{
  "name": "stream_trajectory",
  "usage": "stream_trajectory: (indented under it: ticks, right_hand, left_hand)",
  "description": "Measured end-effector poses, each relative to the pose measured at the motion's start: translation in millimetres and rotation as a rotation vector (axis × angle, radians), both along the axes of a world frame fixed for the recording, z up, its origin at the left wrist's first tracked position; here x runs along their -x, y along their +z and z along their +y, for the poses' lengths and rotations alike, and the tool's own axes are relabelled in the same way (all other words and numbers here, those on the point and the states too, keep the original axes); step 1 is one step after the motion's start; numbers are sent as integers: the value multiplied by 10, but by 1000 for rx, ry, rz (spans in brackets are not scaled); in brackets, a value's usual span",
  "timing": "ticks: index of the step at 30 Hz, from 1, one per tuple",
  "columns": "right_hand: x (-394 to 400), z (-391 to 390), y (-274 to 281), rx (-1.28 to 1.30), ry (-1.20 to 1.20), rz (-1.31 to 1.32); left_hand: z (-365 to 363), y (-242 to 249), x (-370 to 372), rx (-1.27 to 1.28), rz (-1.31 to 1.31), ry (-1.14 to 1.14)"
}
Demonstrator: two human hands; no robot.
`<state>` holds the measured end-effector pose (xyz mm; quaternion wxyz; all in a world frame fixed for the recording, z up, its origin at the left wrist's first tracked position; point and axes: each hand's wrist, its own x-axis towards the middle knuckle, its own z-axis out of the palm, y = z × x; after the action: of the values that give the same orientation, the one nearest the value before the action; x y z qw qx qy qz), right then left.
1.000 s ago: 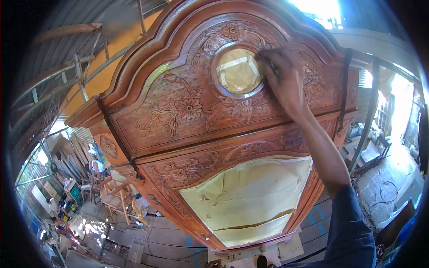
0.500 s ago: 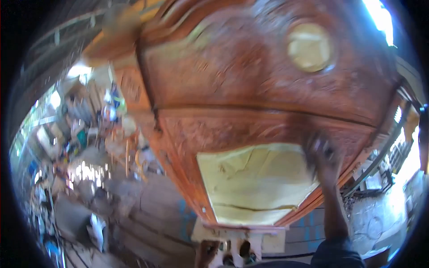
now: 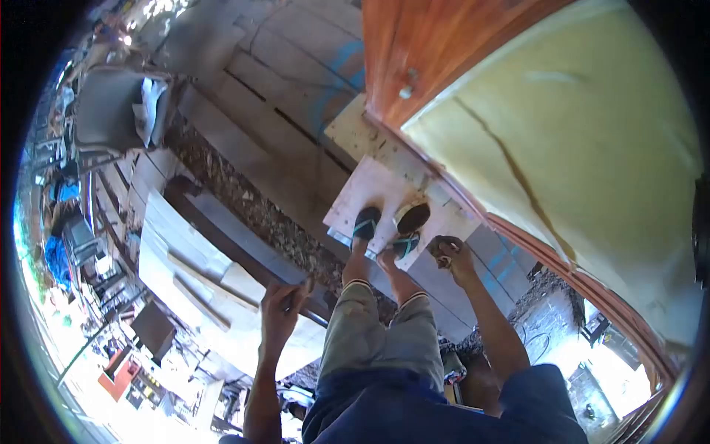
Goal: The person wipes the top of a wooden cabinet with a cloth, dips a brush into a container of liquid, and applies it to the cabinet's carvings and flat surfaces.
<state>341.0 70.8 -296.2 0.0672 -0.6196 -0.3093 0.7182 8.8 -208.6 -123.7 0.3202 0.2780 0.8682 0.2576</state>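
Near the can [image 3: 413, 217], the right hand [image 3: 456, 257] grasps what seems a wad [image 3: 443, 261], best kept off the paper [image 3: 584, 126] on the cabinet [image 3: 429, 52] at right; whether the curled left hand [image 3: 282, 314] holds anything is unclear.

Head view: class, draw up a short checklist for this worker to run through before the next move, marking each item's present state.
1. Feet on the pale board: ok, both rest on it.
2. Hands clear of the cabinet: ok, the left hand and right hand both appear apart from it.
3. Left hand free: cannot tell, its fingers are curled.
4. Round container by the feet, contents: cannot tell, it looks dark.
5. Yellowish covering intact: cannot tell, the brown line across it may be gap or fold.
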Motion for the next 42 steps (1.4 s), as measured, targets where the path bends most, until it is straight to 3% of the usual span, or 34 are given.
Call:
stream_trajectory:
  ticks: [2,3,4,5,7,8,11,15,16,19,21,23,25,27,28,30,31,33,36,42]
  right_hand:
    - [-72,-33,-863,-18,71,-43]
    - [-150,-48,-1236,-57,137,-77]
    - [-174,-33,-1516,21,150,-65]
    - [-242,-40,-1866,41,151,-75]
    - [-375,-94,-2581,4,245,-52]
    - [-304,-110,-2769,-85,311,-235]
    - [-28,-39,-2984,-89,389,-435]
    - [-495,-288,-4416,-488,724,-567]
    - [-434,-310,-4513,-387,672,-577]
    - [-93,-265,-4389,-534,848,-690]
    - [-97,-331,-4593,-560,798,-641]
    - [-230,-390,-4934,-742,817,-606]
    - [-162,-376,-4771,-747,887,-602]
    - [-106,-408,-4517,-771,698,-524]
    - [-125,-387,-4429,-779,698,-526]
    - [-272,-414,-4188,-500,509,-420]
    - [-402,-408,-4189,-509,505,-424]
    - [-583,-381,-4122,-129,152,-84]
    - [-697,-347,-3944,-20,11,-62]
    - [-788,-227,-3808,76,118,44]
  left_hand:
    - [-409,-367,25,120,77,-35]
    - [-536,-420,-46,180,10,77]
    - [-791,-556,-74,141,102,-2]
    - [-963,-640,-177,236,-141,299]
    - [-1390,-844,-332,272,-208,402]
    - [-1488,-928,-392,285,-174,376]
    - [-2017,-1214,-593,378,-92,189]
    - [-1811,-1260,-669,552,-319,432]
    - [-1702,-1269,-668,552,-298,440]
    - [-1856,-1460,-712,524,-337,574]
    - [-1594,-1426,-684,692,-282,414]
    - [-1435,-1490,-682,626,-215,406]
    - [-1390,-1474,-658,663,-45,135]
    - [-1539,-1481,-659,597,-94,155]
    - [-1594,-1493,-673,556,-178,296]
    - [-1415,-1431,-684,471,-269,487]
    - [-1420,-1445,-676,462,-272,483]
    - [-1427,-1477,-617,499,-424,547]
    - [-1402,-1489,-611,462,-377,488]
    - [-1586,-1591,-552,469,-369,406]
